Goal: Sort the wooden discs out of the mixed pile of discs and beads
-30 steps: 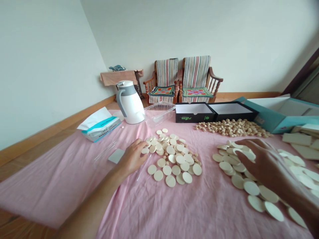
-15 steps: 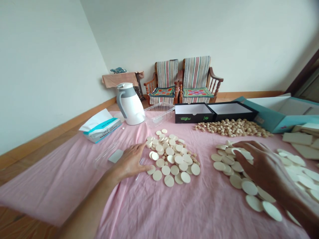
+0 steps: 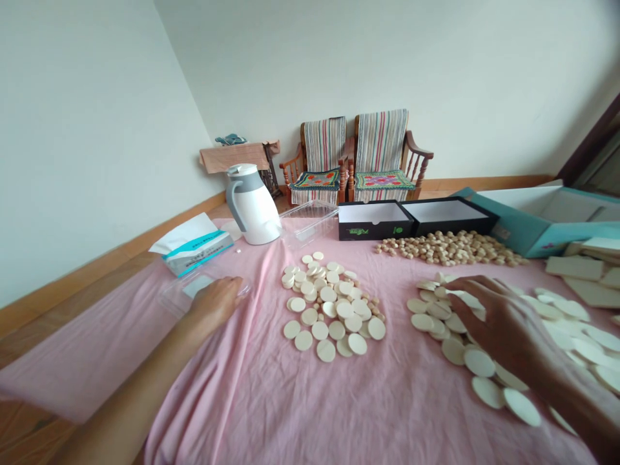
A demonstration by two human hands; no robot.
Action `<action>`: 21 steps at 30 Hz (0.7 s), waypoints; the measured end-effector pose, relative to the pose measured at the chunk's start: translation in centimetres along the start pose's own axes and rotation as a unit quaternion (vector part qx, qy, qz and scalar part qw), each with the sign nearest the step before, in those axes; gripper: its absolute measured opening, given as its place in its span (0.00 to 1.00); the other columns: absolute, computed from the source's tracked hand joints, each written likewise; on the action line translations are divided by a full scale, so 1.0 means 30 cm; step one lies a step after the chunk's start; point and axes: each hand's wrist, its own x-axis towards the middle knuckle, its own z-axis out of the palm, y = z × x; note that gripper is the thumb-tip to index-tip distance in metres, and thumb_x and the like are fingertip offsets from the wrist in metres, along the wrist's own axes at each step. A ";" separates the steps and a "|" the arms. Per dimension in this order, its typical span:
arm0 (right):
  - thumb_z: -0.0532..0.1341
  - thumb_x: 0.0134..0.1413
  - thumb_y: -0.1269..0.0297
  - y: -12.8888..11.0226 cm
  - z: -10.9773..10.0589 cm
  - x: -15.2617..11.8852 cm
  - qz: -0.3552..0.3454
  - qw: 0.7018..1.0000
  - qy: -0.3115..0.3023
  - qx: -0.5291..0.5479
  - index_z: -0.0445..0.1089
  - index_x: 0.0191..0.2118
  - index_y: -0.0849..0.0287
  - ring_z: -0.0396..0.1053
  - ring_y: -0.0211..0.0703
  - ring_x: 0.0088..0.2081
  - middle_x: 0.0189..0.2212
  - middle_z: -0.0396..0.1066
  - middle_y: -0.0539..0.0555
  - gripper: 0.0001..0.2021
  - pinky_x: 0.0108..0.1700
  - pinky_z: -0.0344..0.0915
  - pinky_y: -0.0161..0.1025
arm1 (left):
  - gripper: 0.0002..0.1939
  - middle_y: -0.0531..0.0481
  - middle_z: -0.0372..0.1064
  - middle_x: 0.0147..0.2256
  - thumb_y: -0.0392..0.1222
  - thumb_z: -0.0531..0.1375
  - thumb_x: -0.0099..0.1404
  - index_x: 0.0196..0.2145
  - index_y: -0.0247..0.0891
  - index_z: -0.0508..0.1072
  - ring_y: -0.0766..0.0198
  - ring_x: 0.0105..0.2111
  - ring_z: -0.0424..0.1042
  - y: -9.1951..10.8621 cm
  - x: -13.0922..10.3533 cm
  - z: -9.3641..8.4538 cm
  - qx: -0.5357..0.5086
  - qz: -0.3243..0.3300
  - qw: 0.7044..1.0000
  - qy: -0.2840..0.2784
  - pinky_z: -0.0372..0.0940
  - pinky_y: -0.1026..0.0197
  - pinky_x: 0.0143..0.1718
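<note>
My left hand is on a clear plastic tray at the left, its fingers curled over the tray's right edge. My right hand reaches over a pile of pale round discs, thumb and fingers apart, touching or just above them; nothing shows held in it. Between the hands lies another heap of smaller pale discs mixed with small wooden beads.
Behind stand a tissue pack, a white jug, a clear container, two black boxes and a blue box. Wooden beads, larger discs and flat pieces lie right.
My left hand has moved left, away from the middle discs, and the clear tray has shifted left with it, rucking the pink cloth. My right hand has barely moved.
</note>
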 end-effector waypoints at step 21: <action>0.52 0.58 0.59 -0.012 0.022 -0.005 -0.016 1.000 -0.015 0.007 0.71 0.37 0.57 0.69 0.49 0.38 0.38 0.73 0.56 0.13 0.38 0.65 0.43 | 0.22 0.46 0.63 0.56 0.48 0.48 0.68 0.58 0.41 0.58 0.58 0.56 0.63 -0.059 -0.171 0.098 -0.163 0.121 0.978 0.040 0.59 0.55 0.58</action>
